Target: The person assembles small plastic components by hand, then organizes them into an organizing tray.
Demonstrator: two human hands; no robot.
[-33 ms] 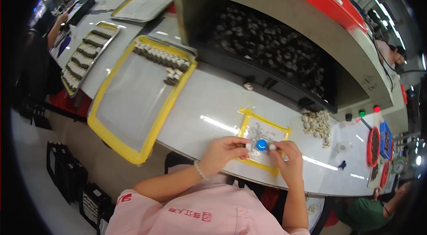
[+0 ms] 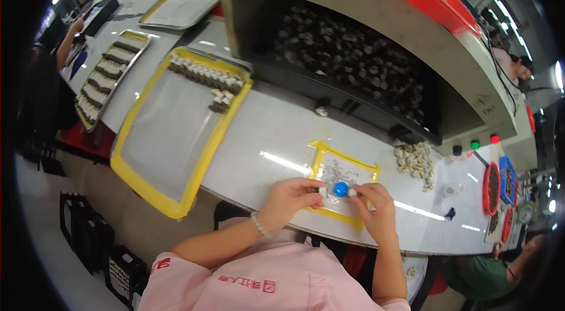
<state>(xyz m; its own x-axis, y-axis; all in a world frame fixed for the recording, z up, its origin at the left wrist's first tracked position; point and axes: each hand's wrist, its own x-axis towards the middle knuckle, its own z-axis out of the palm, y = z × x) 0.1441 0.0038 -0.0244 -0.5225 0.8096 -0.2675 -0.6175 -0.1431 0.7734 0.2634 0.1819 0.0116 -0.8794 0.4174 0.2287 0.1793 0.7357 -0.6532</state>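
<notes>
Over a small mat edged with yellow tape (image 2: pixel 372 173), my left hand (image 2: pixel 288 200) pinches a small white piece (image 2: pixel 322 191) between thumb and fingertips. My right hand (image 2: pixel 378 208) has its fingertips closed on another small white piece (image 2: pixel 352 192). A round blue cap (image 2: pixel 340 188) sits between the two hands, close to both white pieces; whether they touch cannot be told. Tiny grey bits (image 2: pixel 335 171) are scattered over the mat just beyond the cap.
Left stands a yellow-edged tray (image 2: pixel 159 134) with rows of white-and-dark pieces. A black bin (image 2: pixel 294 84) of dark pieces lies ahead, one loose piece (image 2: pixel 321 111) before it. Pale pieces (image 2: pixel 415 161) are heaped right of the mat. Co-workers sit at both sides.
The whole scene has shifted slightly to the left in the picture. Both hands keep nearly the same pose around the blue cap.
</notes>
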